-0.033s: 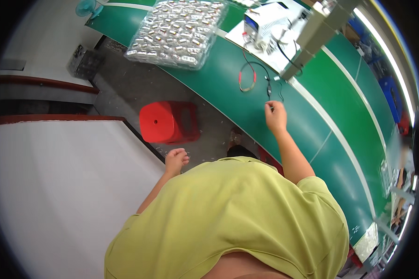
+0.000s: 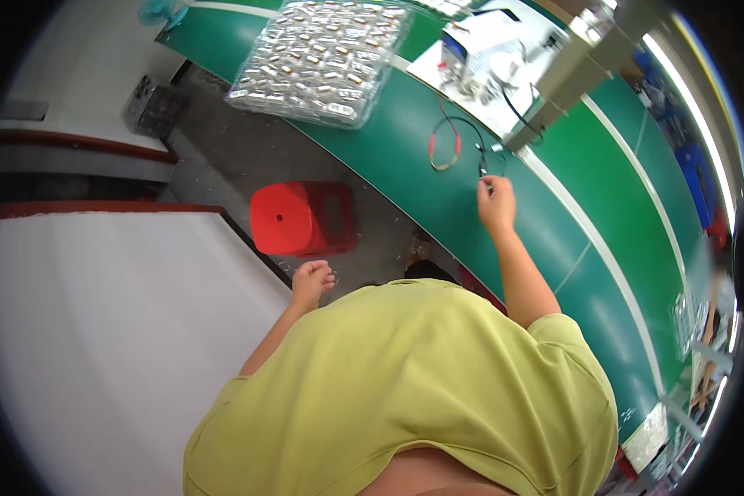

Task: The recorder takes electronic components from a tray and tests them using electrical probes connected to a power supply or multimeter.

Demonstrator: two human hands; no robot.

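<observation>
Evidently, the right grip (image 2: 496, 202) was pinched around the end of the black cable (image 2: 483, 164), which ran just ahead of it over the green tabletop (image 2: 554, 227); the left grip (image 2: 312, 282) hung half-curled, whether on anything I couldn't tell.

Right hand (image 2: 496, 202): open green tabletop (image 2: 546, 240) to its right and toward the near edge. Black cable (image 2: 483, 162) meets the hand; looped wire (image 2: 432, 149) lies beyond, left. Gray post (image 2: 579, 74) rises ahead-right, obstructing. Clear-plastic tray stack (image 2: 318, 62) blocks far left. Left hand (image 2: 312, 283): red stool (image 2: 293, 217) ahead; gap over floor (image 2: 382, 202) between stool and tabletop.
</observation>
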